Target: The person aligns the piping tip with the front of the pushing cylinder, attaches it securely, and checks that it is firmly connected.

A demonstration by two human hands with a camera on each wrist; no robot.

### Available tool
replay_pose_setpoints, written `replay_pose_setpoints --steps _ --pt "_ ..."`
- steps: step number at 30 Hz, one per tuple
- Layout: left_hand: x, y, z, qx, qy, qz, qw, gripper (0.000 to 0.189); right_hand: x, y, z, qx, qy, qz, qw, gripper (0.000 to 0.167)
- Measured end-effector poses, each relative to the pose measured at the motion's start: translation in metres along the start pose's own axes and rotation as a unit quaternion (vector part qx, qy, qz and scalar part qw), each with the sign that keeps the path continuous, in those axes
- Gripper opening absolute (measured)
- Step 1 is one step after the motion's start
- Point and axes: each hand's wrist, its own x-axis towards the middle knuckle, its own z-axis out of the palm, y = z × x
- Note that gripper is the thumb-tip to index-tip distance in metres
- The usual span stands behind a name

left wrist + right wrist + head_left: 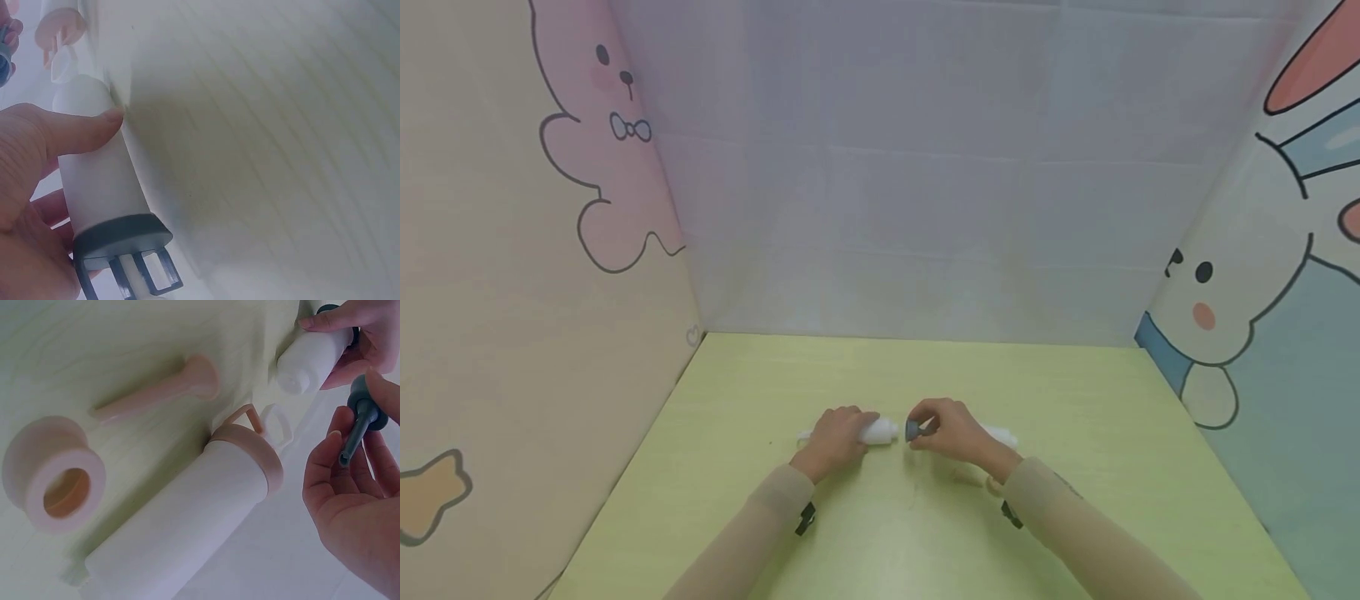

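My left hand point(835, 437) grips a white piping syringe point(103, 175) lying along the table, its thumb across the barrel. A grey-blue collar point(122, 234) with finger loops is at the end away from my right hand. The bare, short-necked end point(297, 380) points toward my right hand point(951, 429). That hand pinches a grey-blue nozzle point(359, 422) by its wide part, its narrow tube directed back toward the palm. In the head view, a small gap separates nozzle and syringe.
Behind my right hand lies a second white syringe point(187, 519) with a pink collar point(250, 453). Beside it on the table point(775, 375) are a long pink nozzle point(150, 390) and a pink ring-shaped cap point(90, 494). Cartoon-printed cloth walls point(880, 208) enclose the table.
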Motion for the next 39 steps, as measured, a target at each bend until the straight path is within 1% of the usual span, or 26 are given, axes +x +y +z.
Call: replay_pose_setpoints --steps 5,12,17,26,35,39 --pt "-0.001 0.003 -0.004 0.001 0.008 0.010 0.9999 0.048 -0.001 0.000 -0.002 -0.007 0.006 -0.002 1.0000 0.028" --pt "-0.003 0.007 -0.017 -0.001 0.032 0.010 0.9994 0.050 0.000 0.001 -0.006 -0.006 0.021 -0.006 0.9998 0.029" --pt "-0.004 0.009 -0.024 0.000 0.042 0.017 0.9990 0.049 0.002 0.004 -0.006 -0.004 0.018 -0.010 0.9998 0.031" --pt "-0.007 0.017 -0.036 0.004 0.023 0.025 0.9994 0.050 0.002 0.010 -0.008 -0.006 0.026 -0.003 0.9996 0.027" --pt "-0.005 0.025 -0.043 0.010 0.035 0.046 0.9983 0.049 0.000 0.010 -0.012 0.009 0.019 -0.015 0.9996 0.027" --pt "-0.004 0.030 -0.048 0.015 0.033 0.049 0.9981 0.049 0.000 0.009 -0.013 0.013 0.019 -0.017 0.9996 0.026"
